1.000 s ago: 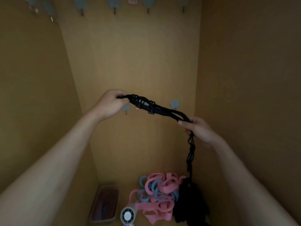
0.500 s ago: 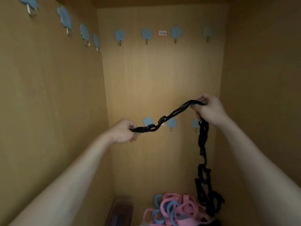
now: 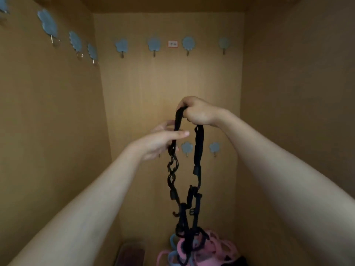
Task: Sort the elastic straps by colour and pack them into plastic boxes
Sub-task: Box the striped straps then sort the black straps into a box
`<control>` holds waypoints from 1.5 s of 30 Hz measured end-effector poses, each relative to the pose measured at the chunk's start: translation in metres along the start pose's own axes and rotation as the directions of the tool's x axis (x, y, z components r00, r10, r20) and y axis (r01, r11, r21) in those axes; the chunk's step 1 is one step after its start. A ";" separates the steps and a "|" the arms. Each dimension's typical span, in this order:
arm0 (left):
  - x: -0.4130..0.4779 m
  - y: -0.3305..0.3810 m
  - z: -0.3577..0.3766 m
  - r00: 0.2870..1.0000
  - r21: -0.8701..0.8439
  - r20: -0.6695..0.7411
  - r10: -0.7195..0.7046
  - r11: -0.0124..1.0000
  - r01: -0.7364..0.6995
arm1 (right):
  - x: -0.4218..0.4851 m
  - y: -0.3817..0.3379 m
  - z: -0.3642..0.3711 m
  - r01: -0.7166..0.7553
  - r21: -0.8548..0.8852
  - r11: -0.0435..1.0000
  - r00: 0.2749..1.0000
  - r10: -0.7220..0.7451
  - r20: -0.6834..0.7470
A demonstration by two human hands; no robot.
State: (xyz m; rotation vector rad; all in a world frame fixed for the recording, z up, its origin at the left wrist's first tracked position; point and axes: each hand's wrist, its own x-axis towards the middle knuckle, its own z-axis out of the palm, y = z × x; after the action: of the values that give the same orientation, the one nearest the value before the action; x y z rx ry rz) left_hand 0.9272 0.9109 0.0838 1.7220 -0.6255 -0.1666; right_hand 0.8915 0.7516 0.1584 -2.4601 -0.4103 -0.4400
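A long black elastic strap (image 3: 197,150) with plastic buckles hangs doubled in front of the cabinet's back wall. My right hand (image 3: 197,112) grips its top fold, fist closed. My left hand (image 3: 161,143) is just below and to the left, holding the left strand with thumb stretched out and fingers behind the strap. Both strands drop down to a pile of pink and blue straps (image 3: 194,248) on the cabinet floor. A plastic box (image 3: 130,254) sits on the floor left of the pile.
I am inside a narrow wooden cabinet with side walls close on both sides. Blue hooks (image 3: 153,45) line the back wall up high, others (image 3: 187,147) sit lower behind the strap, and more (image 3: 75,41) run along the left wall.
My hands came together: the left moved right and up to the strand under the right hand. The strap, stretched between them before, now hangs as a doubled loop, lifted higher.
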 end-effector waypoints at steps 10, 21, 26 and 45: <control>0.024 0.046 0.009 0.967 0.479 -0.199 0.160 0.876 -0.046 | -0.035 0.077 0.060 0.003 0.344 0.939 0.973 0.076 -0.216; 0.031 0.061 0.014 0.933 0.525 -0.310 0.180 0.851 0.010 | -0.152 0.177 0.225 -0.410 0.492 0.768 0.910 0.379 0.167; 0.027 0.048 0.025 0.949 0.489 -0.303 0.089 0.869 0.075 | -0.151 0.193 0.258 -0.531 0.512 0.675 0.817 0.569 0.098; 0.005 0.062 0.046 0.962 -0.206 0.259 -0.083 0.969 0.139 | -0.110 0.158 0.217 -0.297 0.724 0.623 0.879 0.474 -0.047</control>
State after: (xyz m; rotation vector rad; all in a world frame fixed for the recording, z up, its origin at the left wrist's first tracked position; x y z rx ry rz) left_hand 0.8914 0.8616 0.1314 1.5300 -0.6655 -0.5203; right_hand 0.9003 0.7410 -0.1312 -1.6416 0.0786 -0.3020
